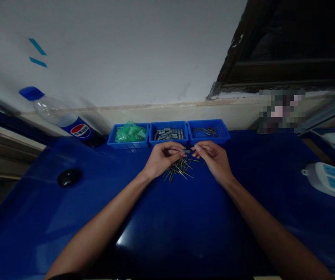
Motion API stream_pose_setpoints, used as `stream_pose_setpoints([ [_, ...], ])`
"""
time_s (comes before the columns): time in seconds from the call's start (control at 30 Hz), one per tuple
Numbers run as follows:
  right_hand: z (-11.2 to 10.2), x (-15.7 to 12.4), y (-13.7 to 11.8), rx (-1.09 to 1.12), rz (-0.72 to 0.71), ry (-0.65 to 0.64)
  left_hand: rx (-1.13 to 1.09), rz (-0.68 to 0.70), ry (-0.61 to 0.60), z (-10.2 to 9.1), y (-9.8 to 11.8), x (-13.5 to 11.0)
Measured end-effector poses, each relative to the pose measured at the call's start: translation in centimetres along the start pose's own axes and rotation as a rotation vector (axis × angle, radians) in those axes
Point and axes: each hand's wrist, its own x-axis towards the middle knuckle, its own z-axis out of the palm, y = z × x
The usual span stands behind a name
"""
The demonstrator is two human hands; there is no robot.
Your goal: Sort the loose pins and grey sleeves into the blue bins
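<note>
My left hand (165, 158) is closed in a pinch on a small grey block-like piece (187, 151) that points towards my other hand. My right hand (214, 158) has thumb and fingertips pressed together at the right end of this piece; what they grip is too small to make out. Under and between the hands lies a loose pile of thin brass-coloured and dark metal rods (179, 169). Just behind, a blue bin (169, 143) contains several similar grey pieces (170, 134). Another blue bin (211, 140), on its right, has several thin rods (206, 131) in it.
Left in the row, a third blue bin (128, 145) contains green plastic packets (130, 132). A Pepsi bottle (78, 126) and a black mouse (69, 177) are on the left of the blue table (155, 229). A white power strip (330, 179) lies at right. The wall (155, 58) closes off the back.
</note>
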Motion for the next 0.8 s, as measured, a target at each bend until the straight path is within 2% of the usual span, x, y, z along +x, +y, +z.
stream_pose_setpoints([
  [0.1, -1.0, 0.3, 0.0, -0.230, -0.060, 0.077, -0.034, 0.000, 0.143, -0.5, 0.1, 0.3],
  [0.17, -1.5, 0.4, 0.0, -0.393, -0.105, 0.109, -0.061, 0.061, 0.257, -0.9, 0.0, 0.6],
  [0.23, -1.7, 0.3, 0.0, -0.513, -0.176, 0.082, -0.085, 0.139, 0.351, -1.3, 0.0, 0.9],
  [0.3, -1.3, 0.0, 0.0, -0.589, -0.288, -0.010, -0.097, 0.183, 0.394, -1.6, 0.0, 1.1],
  [0.43, 0.3, -0.7, 0.1, -0.653, -0.492, -0.251, -0.054, 0.170, 0.386, -1.9, 0.1, 1.1],
  [0.57, 1.5, -1.0, 0.2, -0.777, -0.542, -0.413, 0.016, 0.162, 0.370, -1.8, 0.2, 0.9],
  [0.67, 1.4, -1.0, 0.2, -0.824, -0.548, -0.389, 0.059, 0.172, 0.344, -1.6, 0.3, 0.8],
  [0.8, 0.4, -0.6, 0.6, -0.854, -0.527, -0.250, 0.091, 0.162, 0.303, -1.4, 0.4, 0.8],
])
